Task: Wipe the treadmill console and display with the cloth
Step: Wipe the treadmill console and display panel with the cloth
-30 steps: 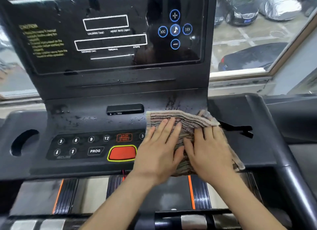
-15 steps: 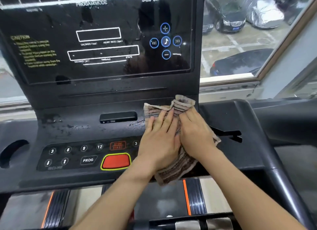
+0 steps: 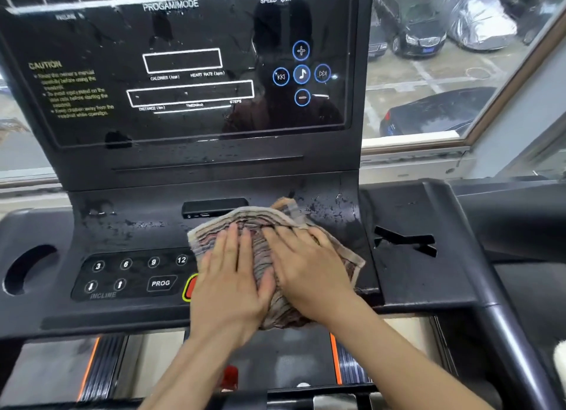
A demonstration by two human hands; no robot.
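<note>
A striped brown and grey cloth (image 3: 260,226) lies spread on the black treadmill console (image 3: 137,226), over the middle of the button panel. My left hand (image 3: 232,281) and my right hand (image 3: 309,272) press flat on it side by side, fingers pointing up. The cloth and my left hand hide most of the red stop button (image 3: 189,287). Above stands the dark glossy display (image 3: 190,72) with white boxes and blue round icons. Wet streaks and spots show on the console right of the cloth.
Number and incline buttons (image 3: 125,264) and a PROG key sit left of the cloth. A cup hole (image 3: 27,268) is at the far left, a slot (image 3: 404,241) to the right, the right handrail (image 3: 514,348) beyond. The belt (image 3: 275,357) runs below. Parked cars show through the window.
Both hands slid the cloth leftward and down the console, from the right part near the display base onto the button panel. The cloth is flatter and now covers most of the red button.
</note>
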